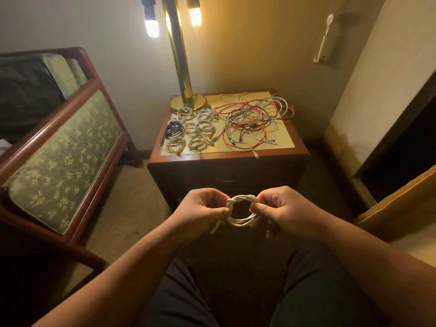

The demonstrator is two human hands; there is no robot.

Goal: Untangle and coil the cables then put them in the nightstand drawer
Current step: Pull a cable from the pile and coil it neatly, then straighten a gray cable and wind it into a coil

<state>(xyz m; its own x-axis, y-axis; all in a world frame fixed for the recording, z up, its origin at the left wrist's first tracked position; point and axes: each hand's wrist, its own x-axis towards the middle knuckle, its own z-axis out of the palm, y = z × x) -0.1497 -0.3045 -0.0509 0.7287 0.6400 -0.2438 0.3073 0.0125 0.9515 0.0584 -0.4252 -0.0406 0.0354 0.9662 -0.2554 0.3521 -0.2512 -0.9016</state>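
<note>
Nightstand [226, 159] ahead; left hand [203, 206], right hand [280, 208] pinch white coil [240, 223]

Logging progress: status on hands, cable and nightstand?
Left hand and right hand each pinch the coiled white cable. Tangled red, white and black cable pile lies on wooden nightstand. Drawer looks shut.

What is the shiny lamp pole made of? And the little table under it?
The lamp pole looks like polished brass-coloured metal: golden, with bright reflections. The nightstand looks like varnished reddish-brown wood, glossy at its edge; solid or veneer, I cannot tell.
</note>
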